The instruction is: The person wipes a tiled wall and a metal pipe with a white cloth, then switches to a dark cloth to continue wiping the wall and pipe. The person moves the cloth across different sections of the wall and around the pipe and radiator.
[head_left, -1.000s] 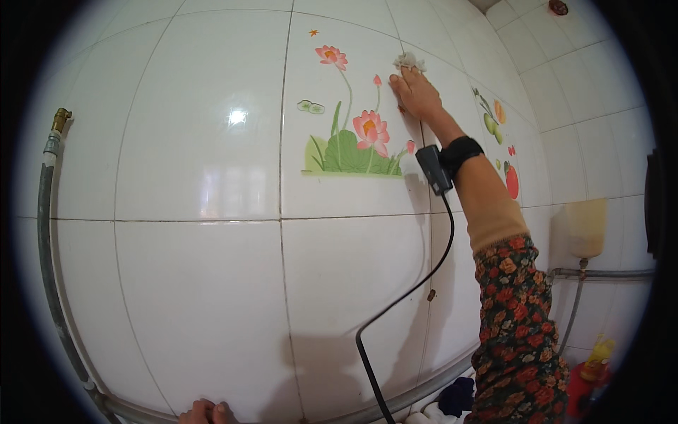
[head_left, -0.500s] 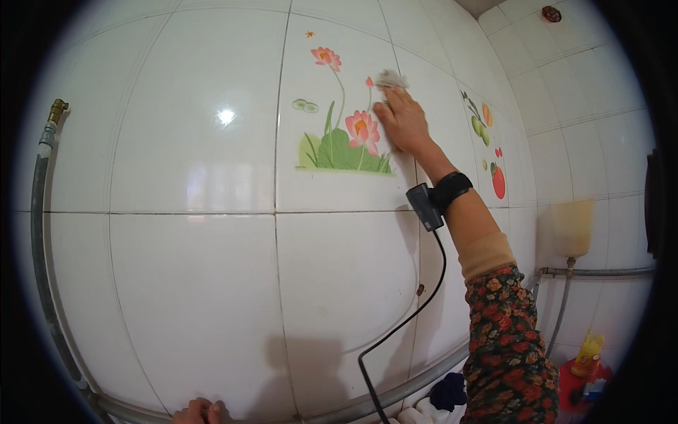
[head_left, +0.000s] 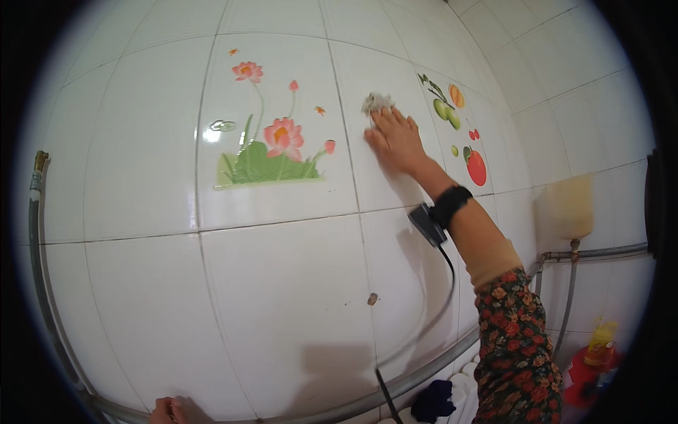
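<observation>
My right hand [head_left: 400,141] presses a crumpled greyish-white cloth [head_left: 378,104] flat against the white tiled wall [head_left: 282,283]. Its fingertips rest on the cloth, with the palm close to the tile. A black strap with a small dark device [head_left: 432,219] and a cable sits on that wrist. To the left of the hand is a pink lotus picture [head_left: 272,148] on a tile; to its right are fruit pictures [head_left: 474,166]. My left hand [head_left: 168,411] shows only in part at the lower edge, fingers bent together beside the grey pipe [head_left: 353,408]; what they hold is hidden.
An upright pipe with a brass fitting [head_left: 38,169] stands at the left. On the right wall hangs a yellowed plastic tank [head_left: 568,207] above another pipe. Lower right are a dark blue cloth [head_left: 433,401], a yellow bottle [head_left: 600,344] and a red basin [head_left: 578,381].
The view has swung right. My right hand and the cloth have slid rightward, off the lotus picture's tile onto the plain one beside it. My left hand stays low by the pipe.
</observation>
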`<move>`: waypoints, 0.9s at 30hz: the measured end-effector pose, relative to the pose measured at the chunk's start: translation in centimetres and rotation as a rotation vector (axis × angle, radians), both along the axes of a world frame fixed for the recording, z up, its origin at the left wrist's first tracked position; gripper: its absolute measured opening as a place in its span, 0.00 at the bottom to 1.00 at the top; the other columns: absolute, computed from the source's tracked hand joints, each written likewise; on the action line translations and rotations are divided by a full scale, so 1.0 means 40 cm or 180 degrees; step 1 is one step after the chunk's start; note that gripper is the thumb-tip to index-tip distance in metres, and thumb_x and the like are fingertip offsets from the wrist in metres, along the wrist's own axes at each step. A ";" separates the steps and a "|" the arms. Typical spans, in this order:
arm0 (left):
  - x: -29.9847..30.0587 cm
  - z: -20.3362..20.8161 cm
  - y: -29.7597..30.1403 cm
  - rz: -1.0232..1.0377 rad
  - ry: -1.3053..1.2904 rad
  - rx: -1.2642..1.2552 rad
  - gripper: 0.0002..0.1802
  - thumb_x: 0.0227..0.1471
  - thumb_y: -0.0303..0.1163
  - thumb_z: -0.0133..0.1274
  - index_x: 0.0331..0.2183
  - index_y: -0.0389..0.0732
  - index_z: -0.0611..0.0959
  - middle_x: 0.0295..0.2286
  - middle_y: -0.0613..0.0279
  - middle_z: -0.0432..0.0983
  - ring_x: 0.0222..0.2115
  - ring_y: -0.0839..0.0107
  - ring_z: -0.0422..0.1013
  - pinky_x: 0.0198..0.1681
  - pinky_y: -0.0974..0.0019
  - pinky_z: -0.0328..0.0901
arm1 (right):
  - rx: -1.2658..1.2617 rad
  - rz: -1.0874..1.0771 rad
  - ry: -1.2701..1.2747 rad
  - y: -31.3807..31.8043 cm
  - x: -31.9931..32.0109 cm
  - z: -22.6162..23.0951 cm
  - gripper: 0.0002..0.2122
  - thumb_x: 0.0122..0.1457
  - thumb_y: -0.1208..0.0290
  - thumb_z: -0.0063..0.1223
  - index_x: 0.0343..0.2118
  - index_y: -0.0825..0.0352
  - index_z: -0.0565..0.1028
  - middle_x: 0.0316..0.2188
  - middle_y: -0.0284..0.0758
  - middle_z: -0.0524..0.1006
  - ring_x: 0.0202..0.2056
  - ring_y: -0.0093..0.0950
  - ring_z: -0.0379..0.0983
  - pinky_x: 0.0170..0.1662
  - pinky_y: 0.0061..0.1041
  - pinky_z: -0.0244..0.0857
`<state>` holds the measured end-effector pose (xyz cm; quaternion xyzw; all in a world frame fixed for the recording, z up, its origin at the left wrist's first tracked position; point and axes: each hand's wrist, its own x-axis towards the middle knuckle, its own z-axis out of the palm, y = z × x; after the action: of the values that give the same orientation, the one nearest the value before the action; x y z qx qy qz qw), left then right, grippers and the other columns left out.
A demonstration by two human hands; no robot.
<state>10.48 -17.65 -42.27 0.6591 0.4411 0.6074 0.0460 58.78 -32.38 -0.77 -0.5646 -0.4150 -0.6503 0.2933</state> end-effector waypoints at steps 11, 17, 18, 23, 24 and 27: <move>0.368 -0.037 -0.164 -0.0086 0.0429 -0.0203 0.16 0.57 0.43 0.49 0.35 0.41 0.82 0.23 0.49 0.78 0.23 0.52 0.73 0.29 0.56 0.67 | 0.0362 0.0728 -0.1068 0.101 -0.002 0.185 0.17 0.64 0.57 0.39 0.49 0.62 0.72 0.57 0.41 0.67 0.61 0.44 0.58 0.60 0.52 0.50; 0.384 -0.035 -0.157 0.0340 0.0432 -0.0317 0.18 0.55 0.47 0.49 0.35 0.43 0.83 0.24 0.47 0.78 0.24 0.48 0.74 0.29 0.53 0.67 | 0.0235 -0.0235 0.0217 -0.082 0.286 0.241 0.21 0.66 0.55 0.33 0.57 0.59 0.67 0.64 0.37 0.58 0.66 0.42 0.49 0.62 0.58 0.44; 0.386 -0.035 -0.159 0.0383 0.0436 -0.0323 0.19 0.54 0.47 0.49 0.35 0.43 0.83 0.24 0.47 0.78 0.24 0.48 0.74 0.29 0.53 0.67 | 0.0548 0.0370 0.0333 -0.092 0.310 0.244 0.22 0.66 0.55 0.35 0.56 0.63 0.68 0.61 0.39 0.62 0.64 0.42 0.51 0.61 0.57 0.48; 0.385 -0.033 -0.162 0.0449 0.0565 -0.0228 0.18 0.53 0.46 0.50 0.34 0.42 0.83 0.22 0.47 0.78 0.24 0.47 0.74 0.29 0.52 0.67 | 0.0275 0.0416 -0.0384 -0.008 0.175 0.236 0.25 0.64 0.53 0.39 0.58 0.65 0.66 0.60 0.40 0.64 0.63 0.39 0.54 0.61 0.52 0.50; 0.384 -0.035 -0.159 0.0384 0.0481 -0.0252 0.18 0.54 0.45 0.50 0.34 0.42 0.83 0.22 0.47 0.78 0.23 0.47 0.73 0.28 0.52 0.67 | 0.0976 0.0720 -0.0882 0.042 0.102 0.235 0.16 0.63 0.58 0.40 0.45 0.60 0.76 0.54 0.40 0.69 0.57 0.38 0.62 0.53 0.46 0.61; 0.377 -0.040 -0.153 0.0306 0.0428 -0.0264 0.17 0.54 0.45 0.50 0.34 0.42 0.83 0.22 0.47 0.77 0.22 0.48 0.73 0.27 0.52 0.66 | 0.0303 0.0988 -0.1155 0.120 -0.039 0.258 0.20 0.64 0.56 0.37 0.51 0.64 0.72 0.57 0.43 0.67 0.60 0.42 0.59 0.59 0.48 0.53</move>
<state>25.56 -23.75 -43.85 0.6740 0.4992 0.5444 0.0143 57.21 -27.57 9.55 -0.3535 -0.5116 -0.7070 0.3367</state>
